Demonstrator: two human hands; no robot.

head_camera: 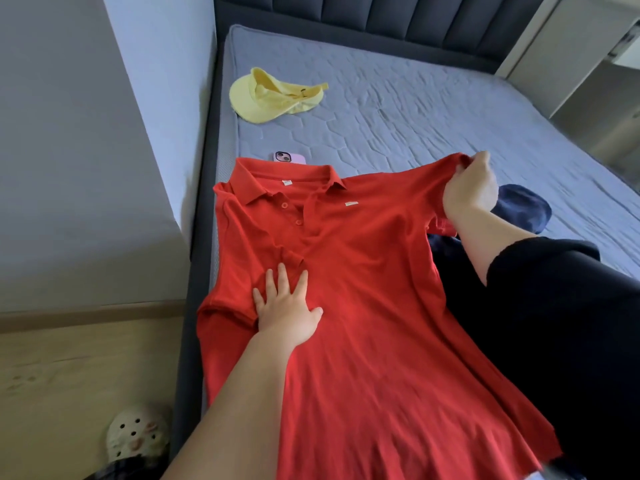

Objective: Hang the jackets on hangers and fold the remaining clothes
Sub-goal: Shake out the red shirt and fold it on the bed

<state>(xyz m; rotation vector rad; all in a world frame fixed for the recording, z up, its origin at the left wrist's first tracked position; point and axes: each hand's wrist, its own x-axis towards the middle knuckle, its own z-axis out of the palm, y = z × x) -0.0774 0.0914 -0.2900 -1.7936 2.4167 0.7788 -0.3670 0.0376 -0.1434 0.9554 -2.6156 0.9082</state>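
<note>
A red polo shirt lies front up on the grey-blue mattress, collar toward the headboard. My left hand rests flat on the shirt's left chest, fingers spread, just beside the folded-in left sleeve. My right hand grips the end of the right sleeve and holds it lifted and stretched out to the right. A black garment lies under the shirt's right side. A dark navy garment shows behind my right wrist.
A yellow cap sits near the headboard at the mattress's left side. A phone in a pink case lies just above the shirt collar. The wall and wooden floor run along the bed's left edge, with a pale slipper on the floor.
</note>
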